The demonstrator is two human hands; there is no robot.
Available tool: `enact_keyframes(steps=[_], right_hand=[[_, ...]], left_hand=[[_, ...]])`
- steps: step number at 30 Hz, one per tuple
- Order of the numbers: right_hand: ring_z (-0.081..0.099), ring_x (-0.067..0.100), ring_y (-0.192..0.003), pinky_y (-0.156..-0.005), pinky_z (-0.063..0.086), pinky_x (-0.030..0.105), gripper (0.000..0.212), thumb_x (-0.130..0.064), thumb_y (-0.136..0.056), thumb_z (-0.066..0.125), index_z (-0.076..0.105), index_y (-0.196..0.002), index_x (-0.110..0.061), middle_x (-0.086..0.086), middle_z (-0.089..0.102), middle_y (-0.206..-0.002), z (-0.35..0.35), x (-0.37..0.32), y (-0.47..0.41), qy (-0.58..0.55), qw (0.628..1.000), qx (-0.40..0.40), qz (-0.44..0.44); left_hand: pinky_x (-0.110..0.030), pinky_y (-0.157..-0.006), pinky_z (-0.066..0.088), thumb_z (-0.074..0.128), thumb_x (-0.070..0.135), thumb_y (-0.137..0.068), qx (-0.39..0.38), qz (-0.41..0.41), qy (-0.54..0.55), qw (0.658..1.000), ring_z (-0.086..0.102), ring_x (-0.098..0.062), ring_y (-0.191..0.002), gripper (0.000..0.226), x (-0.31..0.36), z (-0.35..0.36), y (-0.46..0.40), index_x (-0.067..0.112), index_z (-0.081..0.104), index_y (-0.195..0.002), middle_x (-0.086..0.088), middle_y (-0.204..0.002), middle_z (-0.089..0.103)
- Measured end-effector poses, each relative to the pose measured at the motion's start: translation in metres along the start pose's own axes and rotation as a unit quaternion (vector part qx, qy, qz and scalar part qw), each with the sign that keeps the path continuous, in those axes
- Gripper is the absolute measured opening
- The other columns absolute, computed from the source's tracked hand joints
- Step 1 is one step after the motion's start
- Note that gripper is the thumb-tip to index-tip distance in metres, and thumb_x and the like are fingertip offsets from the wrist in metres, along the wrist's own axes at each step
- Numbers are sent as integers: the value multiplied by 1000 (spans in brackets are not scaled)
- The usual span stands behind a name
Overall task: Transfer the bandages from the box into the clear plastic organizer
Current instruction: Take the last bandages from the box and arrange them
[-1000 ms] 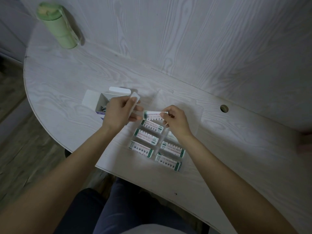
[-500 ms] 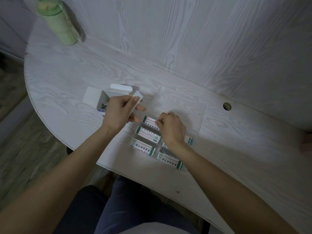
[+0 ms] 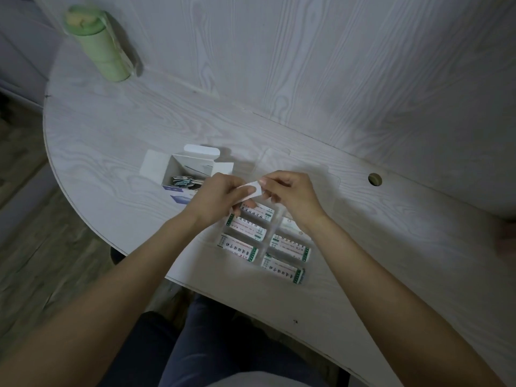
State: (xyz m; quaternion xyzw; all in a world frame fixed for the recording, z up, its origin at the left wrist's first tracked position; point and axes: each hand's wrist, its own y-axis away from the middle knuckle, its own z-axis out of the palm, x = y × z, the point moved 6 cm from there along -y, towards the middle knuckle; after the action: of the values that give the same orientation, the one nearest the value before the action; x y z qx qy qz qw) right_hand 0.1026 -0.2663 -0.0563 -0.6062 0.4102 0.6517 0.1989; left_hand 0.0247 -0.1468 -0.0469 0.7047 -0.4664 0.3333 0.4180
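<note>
The clear plastic organizer point(image 3: 321, 181) lies open on the white table, its lid flat toward the wall. Several white bandage packets with green ends point(image 3: 248, 233) fill its compartments. Above the organizer my left hand point(image 3: 216, 201) grips a small stack of white bandages point(image 3: 251, 189). My right hand point(image 3: 293, 192) pinches the stack's right end with fingertips. The open white bandage box point(image 3: 181, 171) sits just left of my left hand, with a few items inside it.
A green bottle point(image 3: 100, 46) stands at the far left corner of the table. A round cable hole point(image 3: 374, 179) is in the tabletop to the right. The table's curved front edge runs close to my lap. A wood-grain wall rises behind.
My right hand set a bandage into the organizer, then rose back up to the white stack in my left hand and now pinches its end.
</note>
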Motion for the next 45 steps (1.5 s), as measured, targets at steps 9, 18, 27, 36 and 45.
enact_keyframes(steps=[9, 18, 27, 36, 45], right_hand=[[67, 15, -78, -74, 55, 18, 10, 3, -79, 71, 68, -88, -1, 7, 69, -83, -14, 25, 7, -18, 994, -7, 112], [57, -6, -74, -65, 42, -1, 11, -1, -84, 67, 72, -88, -10, -6, 65, -82, -26, 47, 12, 162, 975, 143, 61], [62, 11, -84, -78, 52, 20, 10, -3, -87, 64, 69, -93, -9, 5, 67, -95, -7, 48, 11, 305, 943, 130, 14], [55, 23, -94, -74, 45, 32, 17, -22, -95, 53, 65, -102, -12, 6, 54, -106, 0, 51, 12, 482, 873, 73, 9], [56, 19, -92, -70, 48, 32, 18, -24, -94, 57, 68, -103, -13, 3, 55, -102, 0, 48, 12, 509, 858, 65, -1]], left_hand=[[-2, -66, 34, 63, 25, -89, -16, 28, -102, 994, 51, 1, -75, 37, -5, 22, -10, 13, 62, -123, 8, -87, 56], [-30, -111, 26, 49, -5, -90, -30, 7, -267, 963, 38, -26, -130, 48, -26, 42, -17, 8, 47, -136, -10, -142, 42], [-33, -108, 32, 47, -3, -91, -1, 23, -326, 945, 36, -27, -126, 44, -29, 40, -18, 7, 49, -134, -11, -133, 45], [-33, -106, 33, 50, 7, -94, -11, 51, -402, 914, 35, -27, -126, 42, -27, 43, -16, 11, 48, -136, -10, -133, 44], [-34, -98, 33, 46, 4, -92, -20, 55, -454, 889, 38, -26, -120, 38, -27, 45, -18, 14, 53, -128, -6, -128, 49]])
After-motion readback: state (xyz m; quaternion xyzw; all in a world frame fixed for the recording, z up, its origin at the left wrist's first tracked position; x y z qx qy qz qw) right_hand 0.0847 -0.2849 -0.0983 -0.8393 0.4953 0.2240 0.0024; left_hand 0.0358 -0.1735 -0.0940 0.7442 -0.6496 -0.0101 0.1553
